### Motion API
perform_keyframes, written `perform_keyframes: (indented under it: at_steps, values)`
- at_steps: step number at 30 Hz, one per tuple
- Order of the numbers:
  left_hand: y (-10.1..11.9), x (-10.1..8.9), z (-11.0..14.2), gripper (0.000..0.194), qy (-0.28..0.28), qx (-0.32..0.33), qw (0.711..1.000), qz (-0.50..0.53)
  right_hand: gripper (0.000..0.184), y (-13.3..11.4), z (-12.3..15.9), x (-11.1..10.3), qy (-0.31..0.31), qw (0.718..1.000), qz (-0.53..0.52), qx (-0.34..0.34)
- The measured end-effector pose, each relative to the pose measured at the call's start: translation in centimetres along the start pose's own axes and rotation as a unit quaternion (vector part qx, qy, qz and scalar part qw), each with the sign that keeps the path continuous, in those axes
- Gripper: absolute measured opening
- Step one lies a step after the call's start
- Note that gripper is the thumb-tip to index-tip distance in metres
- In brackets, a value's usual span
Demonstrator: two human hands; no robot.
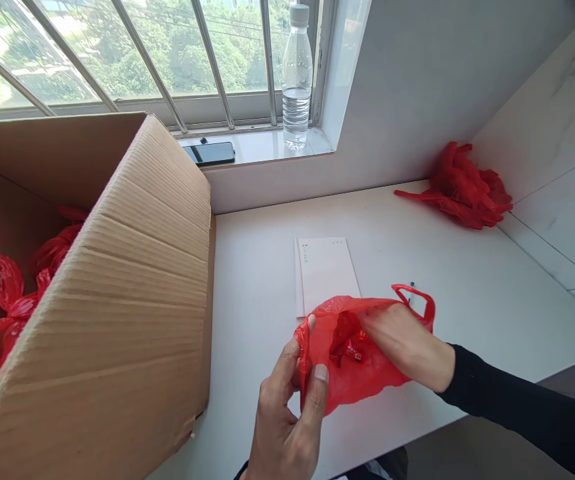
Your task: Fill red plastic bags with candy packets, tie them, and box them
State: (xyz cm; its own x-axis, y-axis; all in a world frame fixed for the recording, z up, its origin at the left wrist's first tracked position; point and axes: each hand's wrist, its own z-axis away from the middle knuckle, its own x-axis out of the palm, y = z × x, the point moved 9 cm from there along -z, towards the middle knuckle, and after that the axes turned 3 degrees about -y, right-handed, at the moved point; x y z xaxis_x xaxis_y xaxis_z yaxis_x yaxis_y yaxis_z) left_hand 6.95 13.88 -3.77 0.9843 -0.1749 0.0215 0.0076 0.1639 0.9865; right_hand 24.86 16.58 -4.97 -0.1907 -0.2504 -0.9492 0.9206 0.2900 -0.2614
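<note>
Hands (287,413) in crinkled red bag (352,370)

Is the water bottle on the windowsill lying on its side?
No, the water bottle stands upright on the windowsill, its cap at the top, to the right of a dark phone.

This looks like a plain room in a home, used for packing. A white tiled counter (467,280) runs beneath a metal-barred window (167,60) with green trees outside. On the sill below that window stand a clear plastic water bottle (297,80) and a black smartphone (211,153); left of the counter sits a large brown corrugated cardboard box (132,300).
</note>
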Motion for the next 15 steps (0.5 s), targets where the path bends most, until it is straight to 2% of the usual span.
perform_keyframes:
  at_steps: [5, 9, 10, 12, 14, 15]
  values:
    - [-0.1, -0.1, 0.0, 0.040, 0.015, -0.012, 1.000, -0.016, 0.022, 0.8, 0.6, -1.3, -0.035, 0.999, 0.028, -0.021]
    - [1.5, -0.3, -0.1, 0.033, 0.004, -0.002, 1.000, -0.009, 0.031, -0.1, 1.6, -3.3, -0.024, 0.997, 0.048, -0.053]
    - [2.1, -0.5, -0.1, 0.031, 0.005, 0.000, 1.000, -0.005, 0.036, -0.8, 2.0, -4.4, 0.001, 0.996, 0.057, -0.076]
    - [3.0, -1.0, -0.1, 0.031, 0.015, 0.002, 1.000, 0.000, 0.041, -2.0, 3.2, -7.5, 0.093, 0.985, 0.088, -0.117]
    - [3.5, -1.7, 0.0, 0.032, 0.034, 0.001, 0.999, 0.001, 0.036, -1.7, 4.7, -10.1, 0.182, 0.968, 0.135, -0.106]
    - [3.6, -2.0, 0.1, 0.032, 0.049, 0.000, 0.999, -0.001, 0.034, -1.0, 5.4, -10.8, 0.206, 0.963, 0.157, -0.080]
